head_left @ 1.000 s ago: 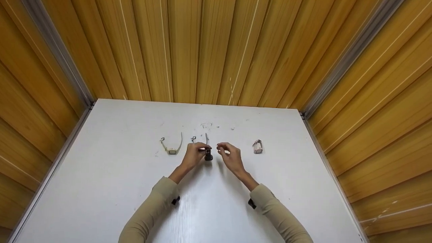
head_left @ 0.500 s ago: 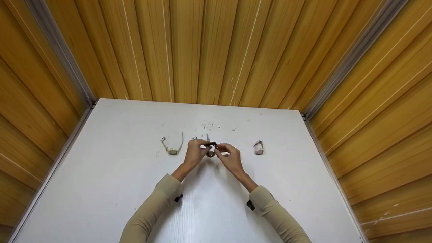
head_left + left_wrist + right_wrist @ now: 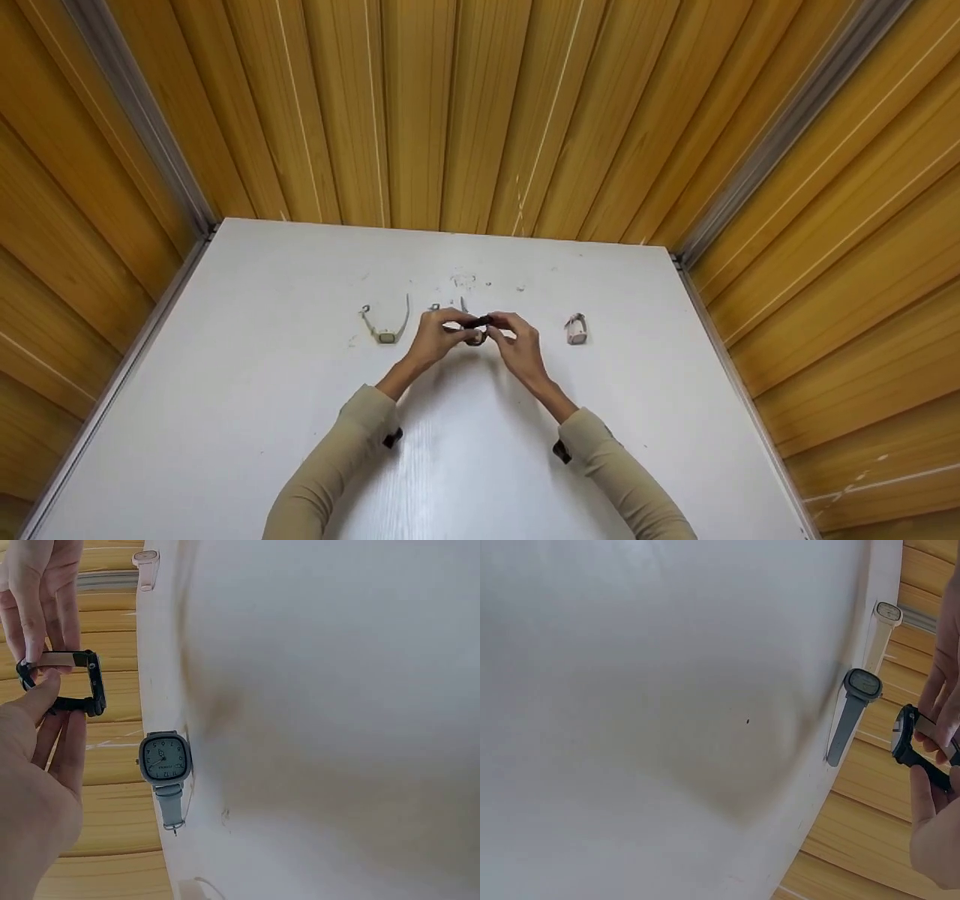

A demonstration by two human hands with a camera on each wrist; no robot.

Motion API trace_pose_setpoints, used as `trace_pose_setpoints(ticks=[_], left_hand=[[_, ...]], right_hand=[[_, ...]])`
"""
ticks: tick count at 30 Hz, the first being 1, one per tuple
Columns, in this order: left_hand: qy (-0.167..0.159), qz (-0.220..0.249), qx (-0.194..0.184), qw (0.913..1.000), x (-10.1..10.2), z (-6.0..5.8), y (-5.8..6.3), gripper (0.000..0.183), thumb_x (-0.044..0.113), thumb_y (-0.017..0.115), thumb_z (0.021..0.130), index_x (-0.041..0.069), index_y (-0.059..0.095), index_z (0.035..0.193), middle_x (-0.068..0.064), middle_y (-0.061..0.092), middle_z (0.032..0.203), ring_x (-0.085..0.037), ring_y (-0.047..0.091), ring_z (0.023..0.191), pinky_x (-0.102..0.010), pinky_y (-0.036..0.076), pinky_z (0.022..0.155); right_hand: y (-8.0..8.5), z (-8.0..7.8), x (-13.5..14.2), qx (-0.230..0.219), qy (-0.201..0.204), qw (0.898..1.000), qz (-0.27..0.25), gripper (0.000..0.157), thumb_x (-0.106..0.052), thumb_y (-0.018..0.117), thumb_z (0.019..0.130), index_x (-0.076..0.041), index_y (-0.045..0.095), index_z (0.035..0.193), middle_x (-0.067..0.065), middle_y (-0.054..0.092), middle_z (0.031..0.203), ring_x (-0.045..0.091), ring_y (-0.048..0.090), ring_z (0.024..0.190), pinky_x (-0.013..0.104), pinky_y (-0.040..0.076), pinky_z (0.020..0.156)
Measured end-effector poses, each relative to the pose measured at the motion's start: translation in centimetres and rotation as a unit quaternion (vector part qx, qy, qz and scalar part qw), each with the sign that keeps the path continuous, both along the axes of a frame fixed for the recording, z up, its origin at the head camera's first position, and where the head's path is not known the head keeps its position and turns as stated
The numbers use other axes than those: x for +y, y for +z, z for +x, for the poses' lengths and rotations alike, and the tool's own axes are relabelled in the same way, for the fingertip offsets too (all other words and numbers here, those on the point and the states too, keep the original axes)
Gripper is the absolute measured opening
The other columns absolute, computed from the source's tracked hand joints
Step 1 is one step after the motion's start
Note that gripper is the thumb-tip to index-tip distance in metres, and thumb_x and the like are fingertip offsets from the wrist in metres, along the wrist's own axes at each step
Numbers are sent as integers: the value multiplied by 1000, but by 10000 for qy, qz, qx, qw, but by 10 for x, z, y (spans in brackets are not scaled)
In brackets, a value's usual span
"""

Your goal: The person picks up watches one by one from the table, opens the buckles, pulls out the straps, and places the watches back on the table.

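Both hands hold a black wristwatch (image 3: 480, 322) in front of me, its strap bent round into a loop. My left hand (image 3: 433, 335) pinches one side of the strap between thumb and fingers. From the other side my right hand (image 3: 519, 352) grips the strap too. In the left wrist view the black watch (image 3: 97, 682) shows its case edge-on, and the strap ends come together among the fingers. Just behind the hands lies a grey-blue watch (image 3: 164, 759), mostly hidden in the head view; its dial faces up in the left wrist view.
A yellow-green watch (image 3: 385, 337) lies with its strap spread, left of the hands. Toward the right rests a pink watch (image 3: 577, 338), its strap looped. The white table (image 3: 480, 465) carries small marks near its back edge, where wood-look panels (image 3: 420, 112) rise.
The right hand, apart from the watch a second ago, has come in and gripped its strap. The strap has been drawn into a loop.
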State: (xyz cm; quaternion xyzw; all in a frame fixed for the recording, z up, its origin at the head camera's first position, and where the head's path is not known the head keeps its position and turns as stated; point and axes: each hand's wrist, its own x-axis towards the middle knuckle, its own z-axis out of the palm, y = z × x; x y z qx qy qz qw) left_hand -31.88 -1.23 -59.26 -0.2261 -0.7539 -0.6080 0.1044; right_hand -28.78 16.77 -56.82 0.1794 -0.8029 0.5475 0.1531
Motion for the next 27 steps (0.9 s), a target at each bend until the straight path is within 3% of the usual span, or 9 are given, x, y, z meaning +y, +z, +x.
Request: trace_pose_setpoints(ticks=[5, 11, 16, 21, 27], left_hand=[[52, -150, -120, 9998, -2, 0, -1, 16, -7, 79, 82, -3, 78, 98, -19, 76, 97, -36, 74, 96, -26, 63, 79], [381, -888, 517, 9940, -1, 3, -1, 15, -1, 80, 83, 0, 79, 98, -13, 77, 97, -29, 74, 95, -31, 64, 82], [561, -1377, 1094, 9828, 0, 4, -1, 13, 0, 80, 84, 2, 79, 97, -11, 77, 96, -28, 73, 93, -35, 64, 80], [596, -1518, 1198, 9793, 2, 3, -2, 13, 2, 80, 85, 2, 80, 98, -11, 77, 97, -26, 73, 93, -31, 63, 81], [674, -1911, 1518, 9674, 3, 3, -3, 12, 7, 79, 86, 4, 79, 98, -9, 77, 97, -23, 73, 94, -30, 62, 82]], right_hand=[[-18, -11, 7, 67, 115, 9999, 93, 27, 9, 67, 92, 10, 67, 119, 27, 71, 113, 43, 72, 103, 37, 64, 81], [-18, -14, 16, 684, 391, 9953, 566, 22, 6, 70, 92, 3, 72, 114, 18, 74, 109, 33, 75, 100, 27, 63, 79], [-16, -17, 20, 1214, 524, 9861, 1011, 21, 10, 71, 88, 6, 73, 109, 16, 76, 101, 32, 76, 92, 31, 64, 77], [-14, -18, 21, 1528, 513, 9809, 1087, 20, 11, 72, 85, 7, 74, 105, 18, 77, 97, 33, 77, 88, 36, 65, 74], [-18, -16, 20, 1623, 375, 9811, 982, 21, 11, 71, 86, 5, 76, 106, 17, 78, 100, 30, 77, 90, 27, 64, 76]])
